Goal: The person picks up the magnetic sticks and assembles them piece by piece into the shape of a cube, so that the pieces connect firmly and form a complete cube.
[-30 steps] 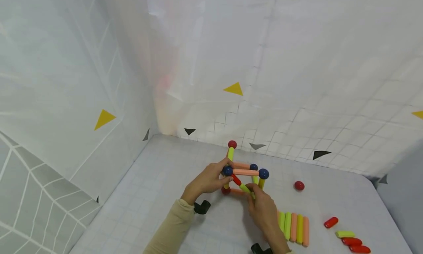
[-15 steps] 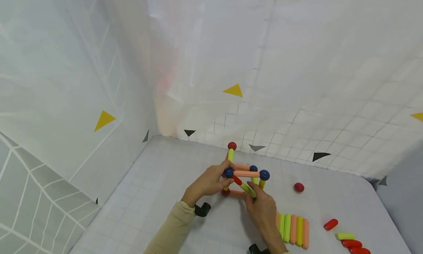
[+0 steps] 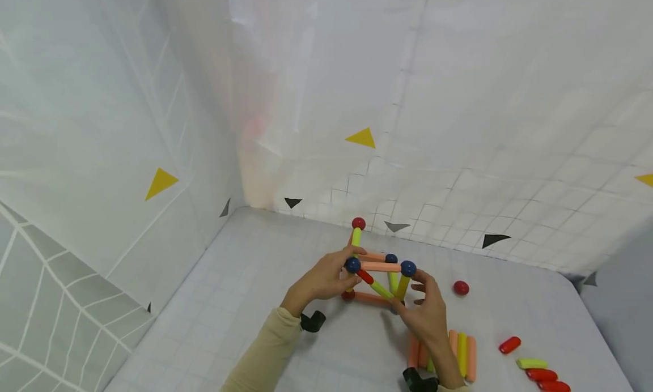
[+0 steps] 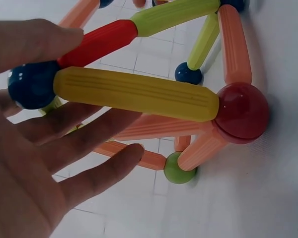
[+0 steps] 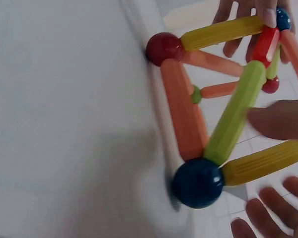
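A toy frame of magnetic sticks and balls stands on the table. My left hand (image 3: 323,276) holds its upper near-left corner, the thumb on a short red stick (image 4: 102,42) beside a blue ball (image 4: 34,85). From there the red stick and a lime stick (image 5: 236,114) run diagonally down to a lower blue ball (image 5: 197,182). A yellow stick (image 4: 136,94) drops from the held corner to a red ball (image 4: 242,111). My right hand (image 3: 425,310) is at the frame's right side, fingers spread; its thumb is close to the lime stick, and I cannot tell if it touches.
A loose red ball (image 3: 461,288) lies right of the frame. Orange, yellow and lime sticks (image 3: 462,355) lie in a row near my right wrist, partly hidden. Farther right are several short red sticks (image 3: 510,345) and a short lime stick (image 3: 532,363). A pale wall (image 3: 433,154) stands behind.
My right hand has let go of the lime stick and moved right, its fingers spreading. The stick's lower end now meets the lower blue ball. My left hand has stayed at its corner.
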Demonstrator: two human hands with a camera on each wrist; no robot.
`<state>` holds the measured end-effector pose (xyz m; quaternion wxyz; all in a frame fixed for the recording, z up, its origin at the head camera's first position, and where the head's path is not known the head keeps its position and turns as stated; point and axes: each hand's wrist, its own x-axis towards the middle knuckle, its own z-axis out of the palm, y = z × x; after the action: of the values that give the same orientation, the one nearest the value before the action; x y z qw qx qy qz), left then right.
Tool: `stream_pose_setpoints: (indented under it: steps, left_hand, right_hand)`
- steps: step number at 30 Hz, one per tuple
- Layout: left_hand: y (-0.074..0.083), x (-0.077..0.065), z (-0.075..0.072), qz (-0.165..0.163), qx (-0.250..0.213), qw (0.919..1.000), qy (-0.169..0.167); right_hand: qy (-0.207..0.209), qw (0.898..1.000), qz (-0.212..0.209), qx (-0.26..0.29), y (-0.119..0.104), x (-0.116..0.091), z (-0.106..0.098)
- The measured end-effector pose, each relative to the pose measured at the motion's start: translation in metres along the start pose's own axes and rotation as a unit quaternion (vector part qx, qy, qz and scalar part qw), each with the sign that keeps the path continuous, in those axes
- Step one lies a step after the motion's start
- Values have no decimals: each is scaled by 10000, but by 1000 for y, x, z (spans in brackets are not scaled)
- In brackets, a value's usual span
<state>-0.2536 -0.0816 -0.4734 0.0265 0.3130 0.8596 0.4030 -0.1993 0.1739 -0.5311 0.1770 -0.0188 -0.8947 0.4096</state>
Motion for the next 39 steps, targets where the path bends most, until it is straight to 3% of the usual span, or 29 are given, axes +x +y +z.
stream_pose_setpoints:
  steps: [2, 5, 24, 34, 37, 39]
  left_hand:
    - [-1, 1, 0, 27, -1, 10000, 18]
    - [-1, 1, 1, 54, -50, 10000, 35]
    - [0, 2, -4, 150, -71, 9997, 199]
    - [-1, 0, -5, 272, 330, 9987, 290]
    - [3, -2, -7, 59, 415, 9987, 288]
    - [7, -4, -9, -302, 475, 9980, 297]
  right_hand:
    - [-527, 9986, -70, -74, 5, 1, 3]
    - [-834, 9961, -144, -245, 10, 2, 8]
    - [-637, 9975, 89, -299, 13, 4, 12]
    - [-753, 9963, 76, -417, 11, 2, 10]
    - [-1040, 9937, 185, -384, 10, 2, 7]
    - [-1294, 9907, 276, -314, 9, 1, 3]
